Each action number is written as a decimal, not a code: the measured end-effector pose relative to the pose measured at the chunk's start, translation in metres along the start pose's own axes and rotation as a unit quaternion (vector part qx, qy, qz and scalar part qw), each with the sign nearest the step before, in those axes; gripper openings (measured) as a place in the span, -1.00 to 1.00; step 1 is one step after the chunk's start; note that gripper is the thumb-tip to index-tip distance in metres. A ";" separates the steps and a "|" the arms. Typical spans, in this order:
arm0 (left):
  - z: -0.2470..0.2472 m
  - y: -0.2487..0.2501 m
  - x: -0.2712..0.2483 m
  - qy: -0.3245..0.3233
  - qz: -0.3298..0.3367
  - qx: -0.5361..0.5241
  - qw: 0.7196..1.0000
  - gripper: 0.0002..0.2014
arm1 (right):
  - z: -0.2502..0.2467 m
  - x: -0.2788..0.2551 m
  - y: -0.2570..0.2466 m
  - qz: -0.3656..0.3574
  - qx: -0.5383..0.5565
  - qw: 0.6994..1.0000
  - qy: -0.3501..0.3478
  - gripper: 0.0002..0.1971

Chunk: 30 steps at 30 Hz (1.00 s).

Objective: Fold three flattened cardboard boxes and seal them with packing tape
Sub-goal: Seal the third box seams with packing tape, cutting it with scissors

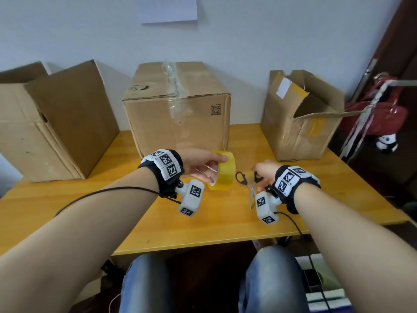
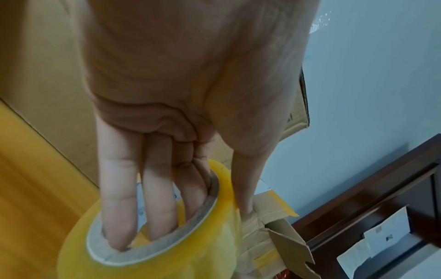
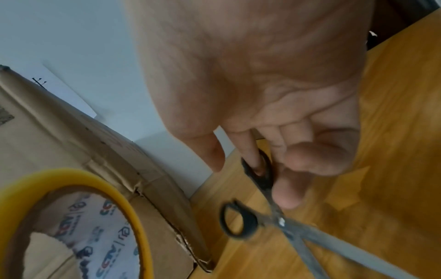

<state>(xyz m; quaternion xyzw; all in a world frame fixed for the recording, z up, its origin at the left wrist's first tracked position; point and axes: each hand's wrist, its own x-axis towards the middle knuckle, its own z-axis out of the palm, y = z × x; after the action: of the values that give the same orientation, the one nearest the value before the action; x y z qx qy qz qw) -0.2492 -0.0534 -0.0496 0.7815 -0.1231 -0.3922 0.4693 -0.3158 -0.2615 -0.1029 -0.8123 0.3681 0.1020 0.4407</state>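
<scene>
My left hand holds a yellow roll of packing tape above the table, fingers pushed through its cardboard core and thumb on the outside. My right hand grips black-handled scissors; a finger sits in one handle loop, and the blades point toward me, slightly apart. The tape roll also shows at the lower left of the right wrist view. A taped-up box stands at the middle back. An open-flapped box stands left, another open box right.
The wooden table has bare surface in front of the boxes. A red bag and a small panda toy hang by a dark door at the right. Cables trail from both wrist cameras. My knees are under the table's near edge.
</scene>
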 end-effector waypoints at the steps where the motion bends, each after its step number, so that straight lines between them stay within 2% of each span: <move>1: 0.003 0.002 0.002 0.001 -0.001 0.002 1.000 -0.69 | -0.001 0.002 0.000 0.002 0.000 1.000 -0.005 -0.63; 3: 0.009 0.005 0.005 0.001 0.000 0.005 1.000 -0.65 | -0.002 0.011 0.003 -0.001 -0.005 1.000 -0.003 -0.47; 5: 0.016 0.009 0.010 0.003 0.001 0.011 1.000 -0.59 | -0.005 0.008 0.004 -0.021 0.019 1.000 0.003 -0.47; 7: 0.023 0.013 0.015 -0.001 0.007 0.018 1.000 -0.63 | -0.011 0.003 0.005 -0.042 0.094 0.995 0.003 -0.49; 10: 0.037 0.020 0.022 -0.012 0.010 0.027 1.000 -0.73 | -0.025 -0.011 0.003 -0.061 0.185 0.981 -0.021 -0.38; 12: 0.048 0.025 0.027 -0.021 0.013 0.036 0.999 -0.78 | -0.033 -0.015 0.002 -0.072 0.188 0.979 -0.033 -0.41; 14: 0.057 0.030 0.032 -0.025 0.022 0.047 0.998 -0.74 | -0.040 -0.014 0.000 -0.073 0.176 0.981 -0.026 -0.48; 19: 0.069 0.045 0.034 -0.032 0.056 0.066 0.996 -0.72 | -0.057 -0.001 0.012 -0.081 0.183 0.978 0.058 -0.66; 22: 0.067 0.054 0.033 -0.031 0.097 0.059 0.993 -0.79 | -0.063 0.016 0.027 -0.050 0.139 0.984 0.103 -0.75; 24: 0.065 0.060 0.029 -0.034 0.117 0.048 0.991 -0.80 | -0.066 0.025 0.039 -0.034 0.059 0.990 0.124 -0.69; 27: 0.063 0.065 0.022 -0.033 0.144 0.034 0.988 -0.83 | -0.063 0.030 0.046 -0.037 0.002 0.994 0.101 -0.58; 30: 0.061 0.066 0.015 -0.028 0.169 0.031 0.985 -0.85 | -0.054 0.022 0.030 -0.024 -0.066 0.992 0.102 -0.60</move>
<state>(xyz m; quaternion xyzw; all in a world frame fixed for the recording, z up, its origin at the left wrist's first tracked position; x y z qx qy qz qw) -0.2726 -0.1358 -0.0172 0.7525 -0.2785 -0.3254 0.5003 -0.3298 -0.3256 -0.1015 -0.8545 0.3840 0.0316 0.3484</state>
